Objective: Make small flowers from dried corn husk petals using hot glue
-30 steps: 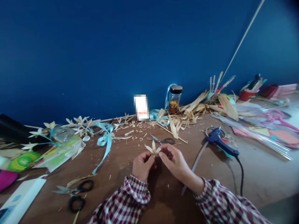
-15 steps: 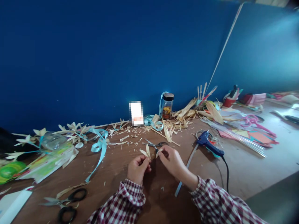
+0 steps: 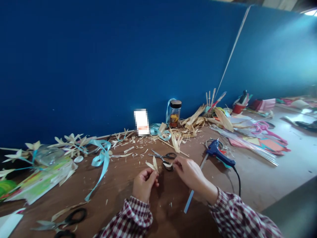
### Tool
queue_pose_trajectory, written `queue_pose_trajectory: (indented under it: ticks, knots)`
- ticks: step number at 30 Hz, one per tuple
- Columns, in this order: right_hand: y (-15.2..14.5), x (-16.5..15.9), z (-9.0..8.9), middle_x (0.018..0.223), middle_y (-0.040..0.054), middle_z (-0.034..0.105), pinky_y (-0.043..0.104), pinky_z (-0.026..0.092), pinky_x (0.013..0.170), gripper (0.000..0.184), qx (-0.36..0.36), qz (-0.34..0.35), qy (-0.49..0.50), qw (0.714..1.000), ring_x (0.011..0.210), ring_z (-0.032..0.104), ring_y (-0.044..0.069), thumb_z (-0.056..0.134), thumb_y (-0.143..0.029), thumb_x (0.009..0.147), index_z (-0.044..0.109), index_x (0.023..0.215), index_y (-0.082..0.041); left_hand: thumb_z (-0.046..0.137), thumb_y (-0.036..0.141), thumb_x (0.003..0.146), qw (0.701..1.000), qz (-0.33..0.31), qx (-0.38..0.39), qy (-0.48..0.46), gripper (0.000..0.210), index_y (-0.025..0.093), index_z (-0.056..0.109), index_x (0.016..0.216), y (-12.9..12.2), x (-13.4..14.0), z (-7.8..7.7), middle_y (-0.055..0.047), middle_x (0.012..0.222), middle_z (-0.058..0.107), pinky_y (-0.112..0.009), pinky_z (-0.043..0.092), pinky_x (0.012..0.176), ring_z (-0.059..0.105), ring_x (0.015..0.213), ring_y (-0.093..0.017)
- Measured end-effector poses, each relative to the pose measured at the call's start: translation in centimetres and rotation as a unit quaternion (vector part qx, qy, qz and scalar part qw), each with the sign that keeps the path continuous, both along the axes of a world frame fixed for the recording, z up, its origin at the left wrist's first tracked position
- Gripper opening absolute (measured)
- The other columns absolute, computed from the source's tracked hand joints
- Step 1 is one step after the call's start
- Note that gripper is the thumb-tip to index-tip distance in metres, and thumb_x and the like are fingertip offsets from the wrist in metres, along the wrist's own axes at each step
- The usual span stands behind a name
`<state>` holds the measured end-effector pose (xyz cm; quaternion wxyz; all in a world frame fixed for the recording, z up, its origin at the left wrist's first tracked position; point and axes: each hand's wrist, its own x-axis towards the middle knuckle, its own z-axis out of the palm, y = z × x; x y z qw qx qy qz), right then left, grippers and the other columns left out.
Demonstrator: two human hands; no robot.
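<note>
Between thumb and fingers, my left hand (image 3: 144, 183) pinches a small bunch of pale, pointed corn husk petals (image 3: 154, 164) that fan upward. To its right, my right hand (image 3: 189, 172) is closed on a single small husk petal (image 3: 168, 165), whose tip points left toward the bunch. A gap separates the two. Just beyond my hands, a pair of black-handled scissors (image 3: 163, 156) lies open on the brown table (image 3: 123, 188). The single petal overlaps one scissor handle in view.
A blue glue gun (image 3: 219, 152) and its cord lie right, near a pale blue strip (image 3: 190, 198). More scissors (image 3: 59, 222) lie front left. Light blue ribbon (image 3: 101, 165), husk flowers (image 3: 73, 142), a jar (image 3: 175, 114) and dry husks (image 3: 194, 122) line the wall.
My right hand has drawn slightly right, away from my left, with its petal now showing more sideways. The whole view has shifted a little; the left hand still holds its bunch.
</note>
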<state>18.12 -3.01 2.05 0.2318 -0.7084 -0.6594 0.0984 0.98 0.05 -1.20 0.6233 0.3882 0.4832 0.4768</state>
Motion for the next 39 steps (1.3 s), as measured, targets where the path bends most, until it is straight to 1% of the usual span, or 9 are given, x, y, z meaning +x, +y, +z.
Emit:
queue_pose_trajectory:
  ticks: [5,11,14,16,19,20,25,31,39]
  knots:
    - [-1.9,1.5,1.3,0.075,0.0021,0.065,0.025,0.037,0.057,0.009,-0.044,0.022,-0.074,0.996,0.069,0.061,0.018,0.049,-0.027,0.081,0.056,0.081,-0.021,0.074,0.035,0.054,1.0,-0.018,0.003,0.025,0.026,0.013,0.061,0.058,0.0,-0.2,0.2,0.003,0.049,0.056,-0.018,0.043,0.041,0.048,0.043,-0.008]
    - [-5.9,3.6,3.1,0.086,0.0016,0.062,0.023,0.043,0.061,0.012,-0.093,0.113,0.054,0.988,0.067,0.06,0.014,0.053,-0.022,0.078,0.06,0.089,-0.022,0.074,0.036,0.054,0.999,-0.014,-0.006,0.028,0.027,0.013,0.062,0.061,-0.1,-0.2,0.3,0.002,0.049,0.057,-0.016,0.042,0.04,0.047,0.042,-0.007]
    - [-7.7,6.3,3.9,0.074,-0.0004,0.064,0.021,0.042,0.052,0.011,-0.098,0.088,0.123,0.984,0.058,0.057,0.013,0.051,-0.023,0.079,0.06,0.086,-0.022,0.075,0.037,0.052,0.999,-0.01,-0.021,0.028,0.029,0.013,0.062,0.062,-0.1,-0.2,0.1,0.002,0.049,0.057,-0.016,0.041,0.04,0.047,0.042,-0.007]
    - [-8.4,8.9,4.1,0.07,-0.0002,0.064,0.022,0.04,0.049,0.014,-0.06,0.024,0.1,0.993,0.056,0.056,0.013,0.048,-0.028,0.082,0.06,0.085,-0.022,0.075,0.037,0.052,0.999,-0.011,-0.023,0.031,0.029,0.013,0.062,0.063,0.0,-0.2,0.0,0.002,0.051,0.058,-0.016,0.042,0.041,0.047,0.042,-0.007]
    - [-8.5,12.9,3.4,0.081,0.0032,0.065,0.027,0.044,0.057,0.021,0.051,-0.126,-0.019,0.991,0.066,0.059,0.017,0.046,-0.036,0.084,0.056,0.096,-0.022,0.075,0.037,0.054,0.999,-0.024,-0.006,0.046,0.028,0.013,0.063,0.064,0.0,-0.2,-0.2,0.002,0.052,0.058,-0.015,0.041,0.041,0.047,0.043,-0.007]
    - [-8.3,14.0,3.0,0.086,0.0046,0.065,0.029,0.044,0.062,0.022,0.067,-0.144,-0.07,0.985,0.073,0.06,0.02,0.046,-0.036,0.084,0.055,0.098,-0.022,0.074,0.037,0.055,0.998,-0.027,0.002,0.053,0.028,0.013,0.062,0.063,-0.1,-0.1,-0.2,0.002,0.051,0.058,-0.016,0.04,0.041,0.048,0.043,-0.007]
    - [-6.1,15.7,0.2,0.096,0.0104,0.061,0.035,0.043,0.067,0.031,0.007,-0.168,-0.243,0.955,0.088,0.058,0.029,0.049,-0.042,0.08,0.051,0.101,-0.02,0.073,0.036,0.058,0.997,-0.032,0.027,0.064,0.026,0.012,0.063,0.063,-0.3,0.0,0.2,0.002,0.05,0.058,-0.016,0.043,0.042,0.049,0.043,-0.008]
    - [-5.2,16.3,-1.9,0.091,0.0131,0.06,0.035,0.043,0.065,0.025,-0.015,-0.156,-0.269,0.95,0.08,0.06,0.029,0.04,-0.032,0.085,0.047,0.105,-0.018,0.069,0.036,0.062,0.998,-0.02,0.006,0.058,0.028,0.011,0.063,0.072,-0.5,0.2,0.6,-0.006,0.069,0.069,-0.02,0.049,0.042,0.057,0.047,-0.01]
    - [-5.5,18.5,-2.3,0.108,0.0141,0.056,0.041,0.045,0.073,0.036,0.05,-0.112,-0.189,0.974,0.094,0.056,0.034,0.037,-0.04,0.085,0.043,0.116,-0.022,0.071,0.029,0.061,1.0,-0.016,0.0,0.021,0.024,0.011,0.063,0.073,-0.4,0.2,0.2,-0.005,0.064,0.069,-0.02,0.053,0.049,0.062,0.053,-0.011]
